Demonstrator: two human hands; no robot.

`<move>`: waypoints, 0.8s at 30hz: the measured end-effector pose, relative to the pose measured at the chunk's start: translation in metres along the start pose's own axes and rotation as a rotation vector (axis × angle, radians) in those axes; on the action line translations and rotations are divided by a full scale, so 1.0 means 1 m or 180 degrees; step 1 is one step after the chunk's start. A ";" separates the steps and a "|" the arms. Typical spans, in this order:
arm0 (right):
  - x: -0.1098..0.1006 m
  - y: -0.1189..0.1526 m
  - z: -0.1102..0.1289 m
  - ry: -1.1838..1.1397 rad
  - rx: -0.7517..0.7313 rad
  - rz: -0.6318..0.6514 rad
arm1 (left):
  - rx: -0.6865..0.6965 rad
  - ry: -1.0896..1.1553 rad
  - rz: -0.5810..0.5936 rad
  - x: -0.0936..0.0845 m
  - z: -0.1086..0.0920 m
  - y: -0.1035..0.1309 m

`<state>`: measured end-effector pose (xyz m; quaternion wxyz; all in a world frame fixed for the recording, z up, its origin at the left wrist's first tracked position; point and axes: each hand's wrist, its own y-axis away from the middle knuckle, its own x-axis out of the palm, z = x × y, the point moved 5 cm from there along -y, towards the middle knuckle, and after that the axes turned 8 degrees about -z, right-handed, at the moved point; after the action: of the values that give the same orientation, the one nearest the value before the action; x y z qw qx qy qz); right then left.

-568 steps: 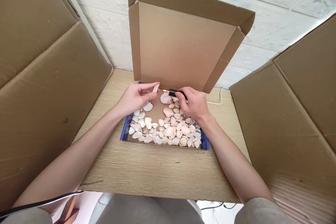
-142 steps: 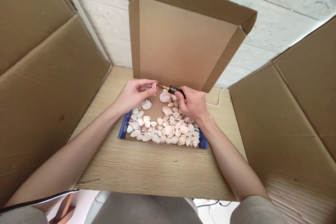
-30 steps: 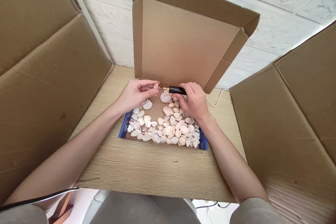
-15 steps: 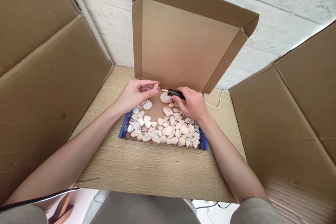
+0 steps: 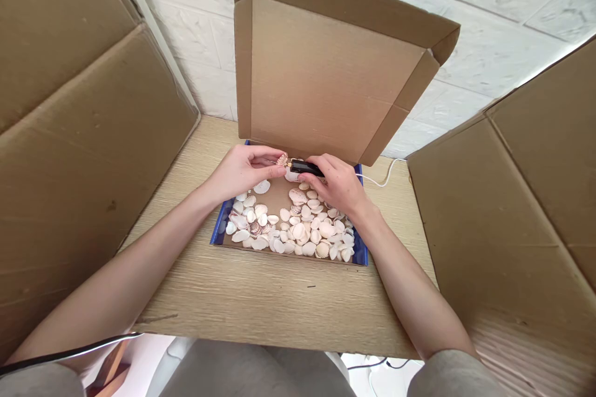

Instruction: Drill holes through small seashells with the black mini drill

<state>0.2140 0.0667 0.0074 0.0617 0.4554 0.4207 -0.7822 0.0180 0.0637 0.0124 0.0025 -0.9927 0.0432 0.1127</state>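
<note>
Shells (image 5: 298, 232) lie in a shallow box (image 5: 220, 228) beneath both hands, mostly in the part nearer the person, some overlapping. The left hand (image 5: 239, 172) pinches one reddish speckled shell (image 5: 282, 160) between thumb and fingers, raised over the far part of the box. The right hand (image 5: 338, 183) is wrapped around a black tool (image 5: 303, 167), whose brass-coloured end points at the speckled shell; whether the tip touches it is too small to tell.

Inside the box, a white shell (image 5: 261, 187) rests just below the left hand, and a brown-striped shell (image 5: 256, 229) lies farther down from that hand, among paler ones. A large pinkish shell (image 5: 298, 196) lies to the left of the right hand. The brown bottom of the box shows between the hands. Behind both hands the cardboard lid (image 5: 326, 68) stands raised. A white cord (image 5: 388, 178) runs off to the right of the right hand. The box sits on a wood-grain surface (image 5: 261, 298), which extends below both hands toward the person.
</note>
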 end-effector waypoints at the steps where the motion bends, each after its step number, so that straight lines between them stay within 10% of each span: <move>1: 0.000 0.000 0.000 -0.0064 0.0009 0.0017 | 0.0002 -0.0004 0.0019 0.000 0.001 0.000; 24: -0.012 -0.002 -0.003 0.0719 -0.0060 -0.0501 | -0.0136 0.0281 -0.0377 -0.007 0.003 -0.001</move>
<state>0.2219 0.0662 0.0172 -0.0433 0.5055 0.4667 -0.7244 0.0111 0.0655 0.0115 -0.0139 -0.9973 -0.0180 0.0695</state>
